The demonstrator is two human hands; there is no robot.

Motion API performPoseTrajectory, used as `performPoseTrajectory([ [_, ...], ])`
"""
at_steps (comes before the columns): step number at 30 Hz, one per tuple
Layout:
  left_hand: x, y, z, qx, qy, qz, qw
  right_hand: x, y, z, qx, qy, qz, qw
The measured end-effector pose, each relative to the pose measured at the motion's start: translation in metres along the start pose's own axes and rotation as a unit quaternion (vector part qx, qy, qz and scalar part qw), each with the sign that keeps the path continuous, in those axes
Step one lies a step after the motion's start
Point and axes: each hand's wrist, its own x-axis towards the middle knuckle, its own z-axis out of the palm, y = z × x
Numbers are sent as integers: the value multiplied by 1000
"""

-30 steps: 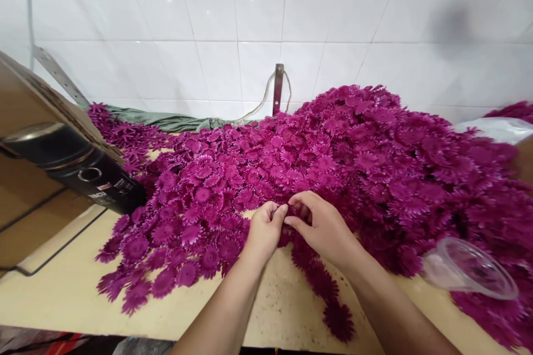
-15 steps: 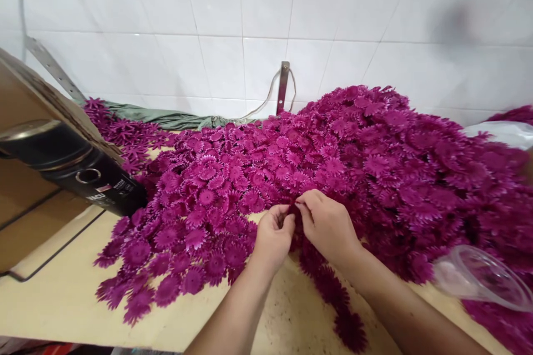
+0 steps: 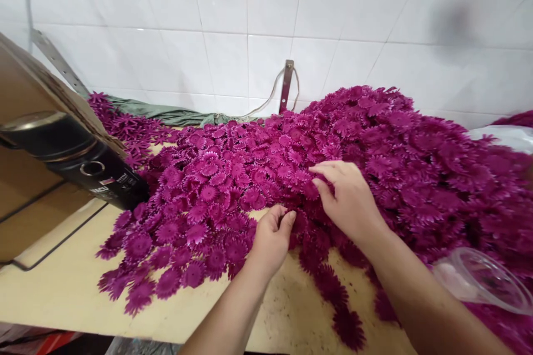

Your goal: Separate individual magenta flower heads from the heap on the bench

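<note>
A large heap of magenta artificial flower heads (image 3: 266, 161) with fringed petals covers much of the tabletop. My left hand (image 3: 272, 233) is at the heap's front edge, thumb and fingertips pinched together. Whatever lies in that pinch is too small to make out. My right hand (image 3: 347, 194) is over the heap, thumb and fingers apart, with nothing visible between them. Its fingertips are close to the flower heads, and I cannot tell whether they touch. Below and between my hands, a row of darker flower heads (image 3: 331, 285) trails down over the table toward me.
A black bottle (image 3: 95, 163) leans by a cardboard box (image 3: 25, 199) at the left. On the right is a clear plastic tub (image 3: 483, 277) with whitish contents. Behind the heap stand a metal bracket (image 3: 286, 86) and a tiled wall (image 3: 225, 5). Green cloth (image 3: 162, 112) lies along the back.
My right hand has parted from my left, moving up and right over the heap, and its fingers have opened. My left hand stays nearly in place, still pinched. The view has shifted slightly.
</note>
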Motion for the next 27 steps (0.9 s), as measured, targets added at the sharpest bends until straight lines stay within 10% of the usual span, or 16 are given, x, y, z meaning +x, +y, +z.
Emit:
performPoseTrajectory([
  [14, 4, 0, -2, 5, -29, -14, 999, -33, -31, 5, 244, -206, 84, 944],
  [27, -11, 8, 4, 51, -33, -1, 998, -48, -29, 34, 79, -63, 104, 989],
])
